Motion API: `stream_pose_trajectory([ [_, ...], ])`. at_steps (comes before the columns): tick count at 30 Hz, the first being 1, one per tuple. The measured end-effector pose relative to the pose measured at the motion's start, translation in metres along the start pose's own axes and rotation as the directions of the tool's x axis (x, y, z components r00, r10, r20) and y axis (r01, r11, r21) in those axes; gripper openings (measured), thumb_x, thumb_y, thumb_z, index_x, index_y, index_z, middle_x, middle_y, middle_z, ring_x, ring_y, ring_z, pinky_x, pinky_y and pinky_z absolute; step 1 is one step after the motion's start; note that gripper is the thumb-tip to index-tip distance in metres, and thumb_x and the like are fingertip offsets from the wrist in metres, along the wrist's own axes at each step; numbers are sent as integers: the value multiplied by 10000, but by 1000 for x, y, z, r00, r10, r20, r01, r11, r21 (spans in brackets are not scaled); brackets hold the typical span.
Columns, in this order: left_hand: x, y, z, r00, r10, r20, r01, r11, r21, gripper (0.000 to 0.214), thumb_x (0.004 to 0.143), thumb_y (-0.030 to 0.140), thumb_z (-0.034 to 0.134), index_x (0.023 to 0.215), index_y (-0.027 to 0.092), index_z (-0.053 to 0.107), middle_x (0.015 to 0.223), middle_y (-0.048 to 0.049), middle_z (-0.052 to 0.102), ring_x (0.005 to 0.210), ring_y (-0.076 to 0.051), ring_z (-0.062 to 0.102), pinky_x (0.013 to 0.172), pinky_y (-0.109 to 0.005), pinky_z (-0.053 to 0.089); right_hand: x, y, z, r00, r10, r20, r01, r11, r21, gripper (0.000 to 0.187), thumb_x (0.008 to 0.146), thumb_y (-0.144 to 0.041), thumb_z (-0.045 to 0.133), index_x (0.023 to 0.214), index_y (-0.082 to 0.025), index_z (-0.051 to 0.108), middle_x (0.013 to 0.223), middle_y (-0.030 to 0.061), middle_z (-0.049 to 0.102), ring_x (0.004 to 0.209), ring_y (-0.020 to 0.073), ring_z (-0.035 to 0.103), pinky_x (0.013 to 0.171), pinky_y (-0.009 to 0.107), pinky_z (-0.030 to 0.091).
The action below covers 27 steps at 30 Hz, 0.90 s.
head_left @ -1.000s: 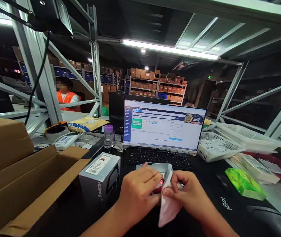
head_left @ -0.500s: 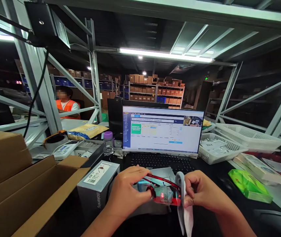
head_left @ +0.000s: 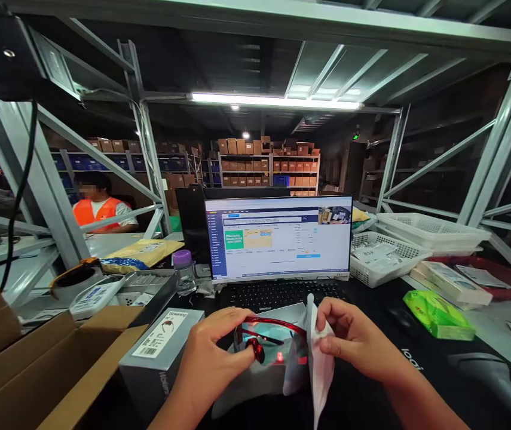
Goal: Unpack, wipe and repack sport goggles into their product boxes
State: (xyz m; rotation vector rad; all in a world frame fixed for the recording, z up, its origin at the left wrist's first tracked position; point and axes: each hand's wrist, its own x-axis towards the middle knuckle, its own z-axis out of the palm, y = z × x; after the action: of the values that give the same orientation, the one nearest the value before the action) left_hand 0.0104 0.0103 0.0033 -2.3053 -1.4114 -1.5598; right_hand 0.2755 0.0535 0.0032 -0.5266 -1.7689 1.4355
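Observation:
My left hand (head_left: 213,358) is closed round the left side of a pair of red-framed glasses (head_left: 268,339). A small red light glows on the lens. My right hand (head_left: 354,340) pinches a white cloth pouch (head_left: 320,364) against the right side of the glasses. Both hands hover above a grey open box (head_left: 255,382) on the black desk mat. A grey product box with a barcode label (head_left: 159,352) lies just left of my left hand.
An open cardboard carton (head_left: 44,364) fills the lower left. Behind my hands are a keyboard (head_left: 277,292) and a lit monitor (head_left: 277,236). A green packet (head_left: 437,313), white baskets (head_left: 416,239) and a mouse (head_left: 401,319) sit at the right. A person in an orange vest (head_left: 100,209) sits behind the metal racking.
The glasses came out from the white pouch and are now held up between both hands. My view has shifted right and slightly down.

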Motion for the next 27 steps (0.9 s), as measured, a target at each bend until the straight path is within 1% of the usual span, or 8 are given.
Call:
stream_pose_trajectory([
  [2,0,1,1,1000,19,-14,-19,1000,17,258,643,114,652,845,228,765,815,7,764,734,-174,729,690,-263,623,-2,-1,-1,1000,20,21,-21,1000,16,437,746,-456,850,882,-193,528,743,-38,528,624,88,401,557,203,286],
  [5,-1,3,4,996,70,-58,-66,995,75,259,644,135,632,847,234,758,818,17,766,746,-178,737,836,-354,635,-3,1,0,1000,20,21,-20,999,-33,441,732,-444,861,893,-191,538,731,-50,504,600,82,354,530,204,259],
  [8,-4,7,7,978,167,-122,-146,976,165,303,657,135,594,900,234,746,849,20,769,757,-179,742,940,-455,604,-4,2,3,1000,2,-16,-5,985,-170,389,758,-447,837,833,-179,565,708,-42,513,595,89,365,526,213,270],
  [11,-6,13,5,969,215,-123,-186,960,211,331,663,111,576,930,231,729,852,25,759,735,-159,727,969,-492,588,-6,0,5,1000,-17,-10,13,951,-309,354,796,-438,805,737,-172,579,694,-15,569,617,112,438,552,229,319],
  [16,-5,17,-2,972,217,-94,-195,961,198,344,656,91,581,940,230,717,861,30,754,743,-143,718,977,-480,584,-9,-5,-1,996,-57,67,79,915,-397,313,870,-445,729,740,-183,621,685,-8,595,627,128,469,582,246,351],
  [20,-7,22,-2,944,324,-55,-292,904,312,326,708,74,588,991,186,706,921,-13,758,817,-177,723,959,-470,592,-9,-7,-2,996,-59,72,88,860,-503,167,916,-330,673,822,-199,626,750,-6,617,697,144,525,649,248,396],
  [24,-14,34,5,892,452,-23,-407,824,394,232,786,73,592,980,144,698,943,-34,759,885,-192,714,1022,-457,548,-7,2,15,992,-112,50,119,783,-610,198,823,-229,751,730,-200,578,680,-36,602,634,123,510,606,221,382],
  [27,-17,37,14,855,518,-10,-461,770,441,207,847,55,566,992,107,705,940,-56,759,898,-186,709,1046,-422,527,-5,14,39,965,-261,17,204,709,-676,219,801,-144,712,673,-198,543,618,-49,586,564,102,490,556,206,346],
])
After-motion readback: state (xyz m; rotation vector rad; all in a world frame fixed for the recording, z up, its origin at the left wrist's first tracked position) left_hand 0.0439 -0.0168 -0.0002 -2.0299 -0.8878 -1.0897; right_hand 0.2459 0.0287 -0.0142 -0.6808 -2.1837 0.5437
